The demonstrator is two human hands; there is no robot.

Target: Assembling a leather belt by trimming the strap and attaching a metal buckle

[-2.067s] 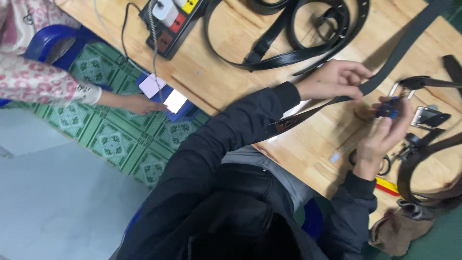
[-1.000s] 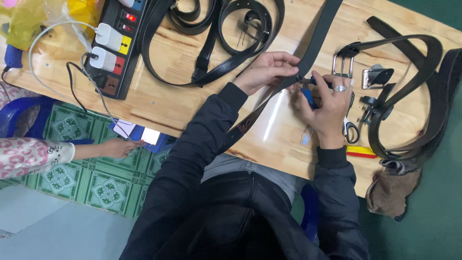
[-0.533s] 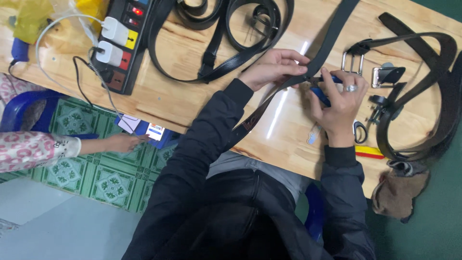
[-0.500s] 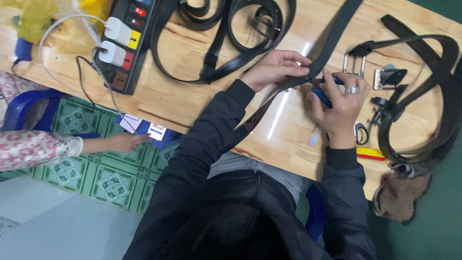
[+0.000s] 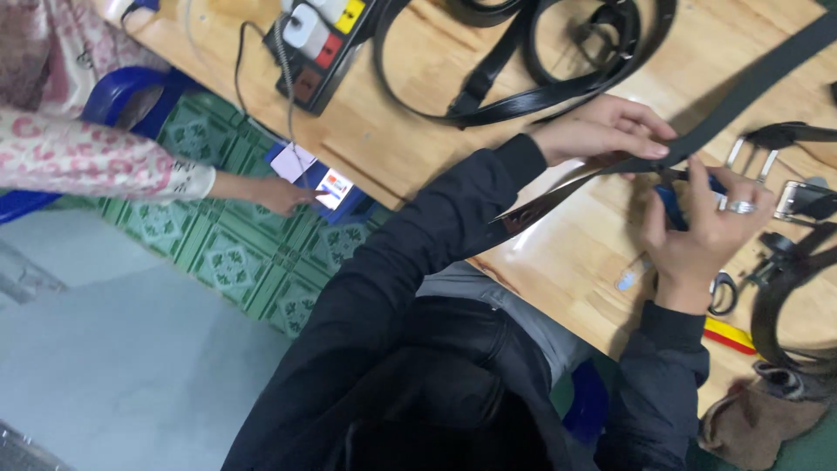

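Two hands work over a long black belt strap [image 5: 741, 100] that runs diagonally from the upper right corner of the frame down toward the centre, across a pale wooden table [image 5: 418, 131]. The left hand [image 5: 606, 131], at upper centre-right, lies on the strap with fingers curled and the fingertips pressing it down. The right hand [image 5: 697, 231], just below and to the right, wears a ring and is closed around a small blue tool [image 5: 671, 205]; what kind of tool it is stays unclear, since the fingers cover most of it. The tool's tip meets the strap just beside the left fingertips. Both arms wear dark sleeves. Near the right edge lie a metal buckle [image 5: 806, 199], a silver buckle frame [image 5: 751, 157] and more dark straps [image 5: 789, 314], with a red and yellow strip [image 5: 731, 336] at the table's lower edge and a brown leather piece [image 5: 758, 419] below it. Coiled black belts [image 5: 558, 61] lie at top centre, and a black power strip [image 5: 327, 39] with plugs sits at upper left of the table. At the left, another person's hand [image 5: 275, 194], in a pink patterned sleeve, holds a phone [image 5: 327, 187] over green patterned floor tiles [image 5: 227, 253].
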